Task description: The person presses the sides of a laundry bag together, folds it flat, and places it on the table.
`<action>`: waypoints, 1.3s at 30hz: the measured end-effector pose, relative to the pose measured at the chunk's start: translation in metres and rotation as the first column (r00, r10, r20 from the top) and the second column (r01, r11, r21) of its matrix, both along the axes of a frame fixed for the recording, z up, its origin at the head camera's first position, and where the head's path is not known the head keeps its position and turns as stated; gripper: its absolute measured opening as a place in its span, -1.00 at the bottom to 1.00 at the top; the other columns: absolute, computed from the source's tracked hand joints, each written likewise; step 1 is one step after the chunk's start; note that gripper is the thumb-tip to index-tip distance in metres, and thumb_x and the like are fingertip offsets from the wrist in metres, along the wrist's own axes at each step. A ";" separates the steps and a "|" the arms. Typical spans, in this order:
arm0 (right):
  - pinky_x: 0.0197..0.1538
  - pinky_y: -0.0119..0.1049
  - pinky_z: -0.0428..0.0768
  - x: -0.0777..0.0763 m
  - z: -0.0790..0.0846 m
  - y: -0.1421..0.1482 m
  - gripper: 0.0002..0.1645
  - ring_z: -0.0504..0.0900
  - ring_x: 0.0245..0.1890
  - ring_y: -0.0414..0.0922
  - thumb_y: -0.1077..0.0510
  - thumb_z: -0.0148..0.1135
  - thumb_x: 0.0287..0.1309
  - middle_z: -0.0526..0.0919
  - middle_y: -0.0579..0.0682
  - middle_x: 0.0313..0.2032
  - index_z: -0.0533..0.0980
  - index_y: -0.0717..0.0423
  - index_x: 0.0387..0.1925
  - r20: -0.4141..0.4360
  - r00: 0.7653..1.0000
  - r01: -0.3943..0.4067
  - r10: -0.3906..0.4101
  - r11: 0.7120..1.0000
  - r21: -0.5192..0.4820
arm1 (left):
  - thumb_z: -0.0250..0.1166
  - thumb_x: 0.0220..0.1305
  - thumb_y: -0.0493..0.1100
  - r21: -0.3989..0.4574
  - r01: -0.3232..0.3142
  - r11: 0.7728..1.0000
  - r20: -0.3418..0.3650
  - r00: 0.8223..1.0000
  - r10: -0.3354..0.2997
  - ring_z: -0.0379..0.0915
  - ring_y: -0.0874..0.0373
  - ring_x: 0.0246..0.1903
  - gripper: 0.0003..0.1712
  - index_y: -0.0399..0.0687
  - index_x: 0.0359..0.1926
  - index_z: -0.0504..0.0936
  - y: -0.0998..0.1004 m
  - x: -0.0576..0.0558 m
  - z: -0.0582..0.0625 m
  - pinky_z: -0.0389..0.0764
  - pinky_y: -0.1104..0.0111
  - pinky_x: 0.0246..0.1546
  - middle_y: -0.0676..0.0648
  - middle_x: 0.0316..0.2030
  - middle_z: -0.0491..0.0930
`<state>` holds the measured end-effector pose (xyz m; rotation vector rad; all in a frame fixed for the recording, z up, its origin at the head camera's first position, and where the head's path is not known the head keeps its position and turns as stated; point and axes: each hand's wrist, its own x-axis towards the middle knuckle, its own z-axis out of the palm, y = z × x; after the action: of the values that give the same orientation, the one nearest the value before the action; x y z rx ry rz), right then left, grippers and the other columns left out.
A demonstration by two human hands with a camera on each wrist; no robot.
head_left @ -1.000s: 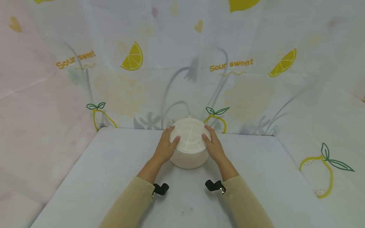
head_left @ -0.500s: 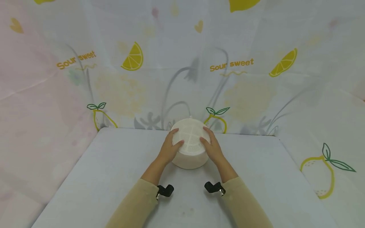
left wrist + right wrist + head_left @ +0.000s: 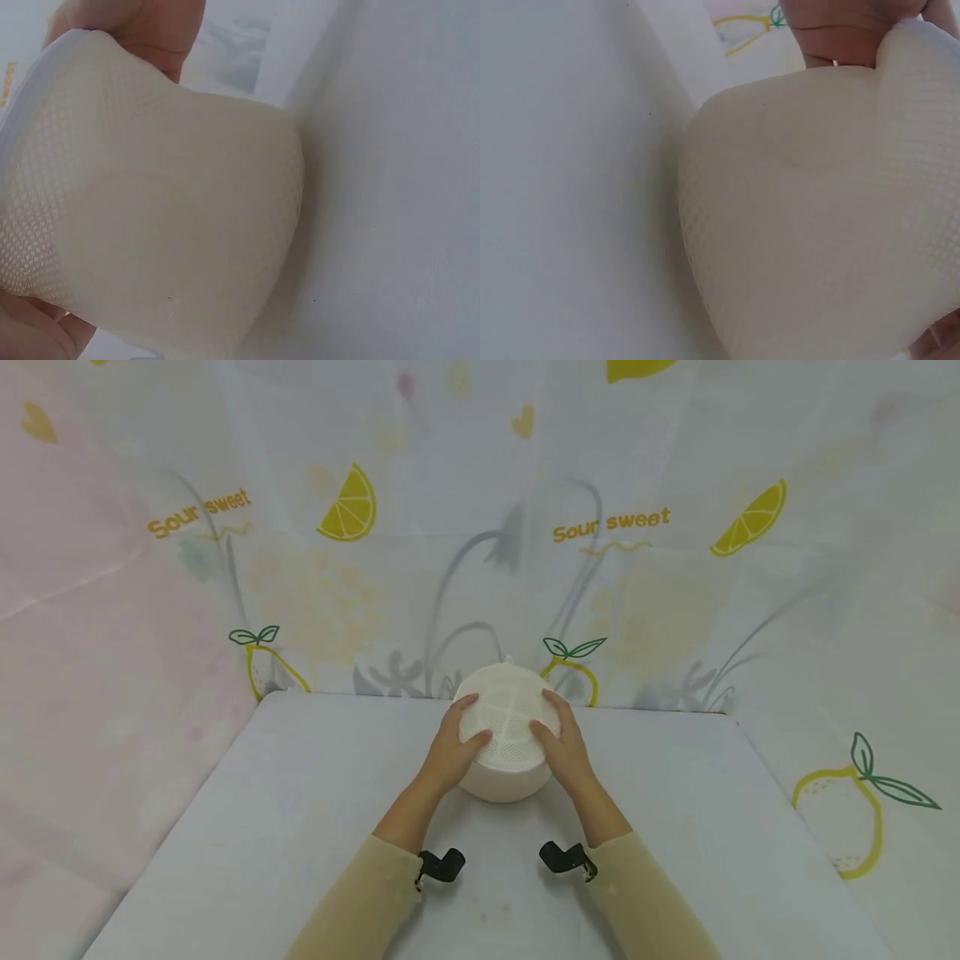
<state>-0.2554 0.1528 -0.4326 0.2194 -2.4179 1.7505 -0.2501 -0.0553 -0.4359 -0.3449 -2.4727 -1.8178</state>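
Observation:
A white mesh laundry bag (image 3: 506, 785), rounded and with a pale rim round its perforated top, is at the far middle of the table. My left hand (image 3: 448, 753) grips its left side, the thumb on the mesh face. From the right, my right hand (image 3: 567, 753) holds it the same way. Fingertips behind the bag are partly hidden. In the left wrist view, a faint round outline shows through the mesh fabric (image 3: 225, 217). The bag's wall (image 3: 795, 225) bulges low over the table in the right wrist view; whether its underside touches cannot be told.
The white table (image 3: 300, 777) runs back to a curtain (image 3: 465, 510) printed with lemons and "Sour sweet". Black wrist cameras (image 3: 442, 865) sit at both sleeve cuffs. Small dark specks (image 3: 495, 916) mark the near tabletop.
The bag has shifted slightly to the right and its top has risen a little. My left hand has moved right with its thumb further over the mesh; the right hand keeps its hold.

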 end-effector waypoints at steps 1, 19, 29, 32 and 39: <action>0.48 0.17 0.00 0.001 0.001 0.000 -0.28 0.04 0.51 0.18 0.09 0.12 0.40 0.07 0.16 0.53 0.14 -0.04 0.50 -0.007 1.000 -0.001 0.001 1.000 -0.003 | 0.26 0.35 -0.05 0.014 0.005 1.000 -0.010 1.000 -0.005 -0.04 -0.21 0.49 -0.24 0.16 0.50 0.18 -0.001 0.000 0.001 0.05 -0.19 0.41 -0.20 0.53 0.04; 0.49 0.11 0.03 0.013 0.008 0.008 -0.25 0.08 0.50 0.12 0.09 0.15 0.40 0.07 0.13 0.53 0.12 -0.03 0.52 -0.057 0.996 -0.078 0.074 0.995 -0.069 | 0.16 0.46 0.13 -0.208 0.110 0.972 -0.046 0.991 -0.122 -0.08 -0.16 0.51 -0.18 0.18 0.59 0.02 -0.014 0.013 0.016 0.03 -0.15 0.43 -0.16 0.55 0.00; 0.50 0.10 0.00 0.017 0.013 0.007 -0.24 0.00 0.53 0.11 0.17 0.12 0.44 -0.01 0.12 0.56 0.06 0.02 0.54 0.023 0.996 -0.081 0.084 0.993 -0.087 | 0.12 0.45 0.24 -0.290 0.149 0.945 0.051 0.989 -0.140 -0.02 -0.21 0.48 -0.10 0.25 0.61 -0.12 -0.016 0.024 0.022 0.15 -0.21 0.36 -0.23 0.55 -0.05; 0.51 0.10 -0.03 0.021 0.017 0.004 -0.24 -0.03 0.54 0.12 0.19 0.10 0.44 -0.03 0.14 0.56 0.05 0.07 0.54 0.033 0.995 -0.087 0.090 0.992 -0.088 | 0.11 0.46 0.24 -0.291 0.143 0.946 0.056 0.990 -0.133 -0.02 -0.23 0.48 -0.10 0.23 0.61 -0.12 -0.017 0.026 0.023 0.16 -0.23 0.35 -0.24 0.55 -0.05; 0.50 0.12 -0.03 0.016 0.003 0.005 -0.25 -0.01 0.53 0.10 0.10 0.12 0.44 -0.01 0.07 0.56 0.08 -0.08 0.54 0.001 0.997 -0.081 0.081 0.993 -0.084 | 0.15 0.46 0.17 -0.221 0.118 0.968 0.010 0.993 -0.119 -0.07 -0.23 0.50 -0.11 0.16 0.61 -0.09 -0.014 0.022 0.015 0.09 -0.22 0.38 -0.22 0.56 -0.06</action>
<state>-0.2391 0.1576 -0.4296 0.3081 -2.3633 1.8840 -0.2277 -0.0694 -0.4214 -0.5173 -2.7128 -1.5789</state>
